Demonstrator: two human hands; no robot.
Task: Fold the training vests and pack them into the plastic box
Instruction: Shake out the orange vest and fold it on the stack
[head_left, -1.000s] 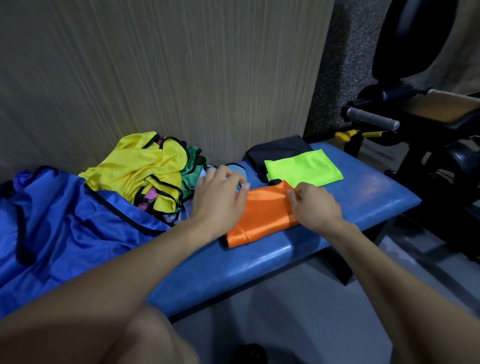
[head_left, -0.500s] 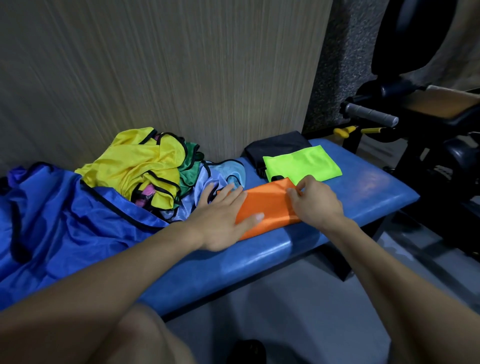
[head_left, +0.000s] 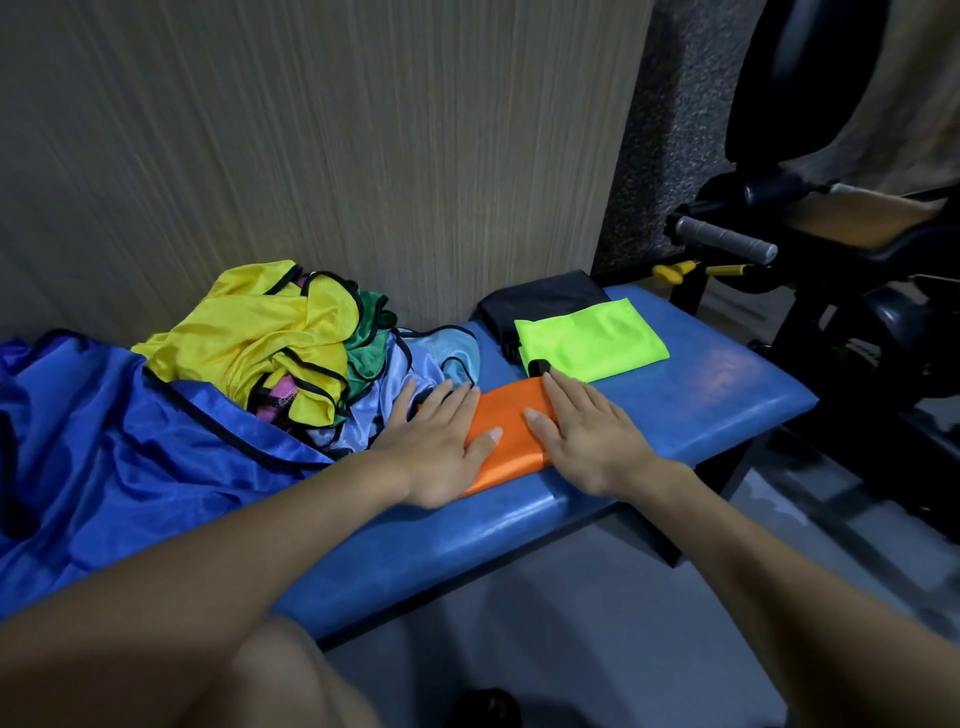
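Note:
A folded orange vest (head_left: 511, 431) lies on the blue padded bench (head_left: 691, 400). My left hand (head_left: 436, 447) lies flat on its left side, fingers straight. Flat on its right edge is my right hand (head_left: 582, 436), fingers also straight. Behind it a folded neon green vest (head_left: 592, 340) rests partly on a folded black one (head_left: 540, 301). To the left is a loose heap with a yellow vest (head_left: 260, 332), a green vest (head_left: 371, 343) and a light blue vest (head_left: 415, 369). A large blue vest (head_left: 104, 452) spreads over the bench's left end. No plastic box is in view.
A wood-grain wall (head_left: 311, 156) runs right behind the bench. Black gym equipment with a grey padded handle (head_left: 727, 241) stands at the right. Grey floor (head_left: 597, 649) lies below the bench's front edge. My knee (head_left: 291, 675) shows at the bottom.
My left hand slid from the light blue vest down onto the orange vest's left side. My right hand uncurled and flattened on its right edge. The orange vest now looks narrower.

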